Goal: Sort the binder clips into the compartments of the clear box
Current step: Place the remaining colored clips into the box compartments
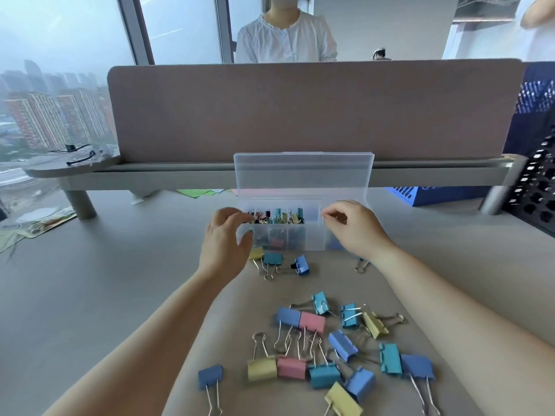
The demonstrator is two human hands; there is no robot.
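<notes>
The clear box (312,238) stands mid-table with its lid (303,172) upright against the divider. Small clips (280,217) fill its left compartments. My left hand (223,241) grips the box's left end, fingers curled over the rim and thumb on the front wall. My right hand (354,229) hovers over the right end. Its thumb and forefinger pinch something small with a silvery glint, seemingly a small clip's wire. A yellow clip (256,253), a teal clip (272,258) and a blue clip (301,264) lie before the box. Several large clips (312,321) are scattered nearer me.
A brown divider panel (300,109) on a raised shelf (180,172) closes off the back. A black mesh basket (537,187) and a blue basket (420,195) stand at the right. Coloured paper (195,192) lies under the shelf. A person (285,37) stands behind the divider.
</notes>
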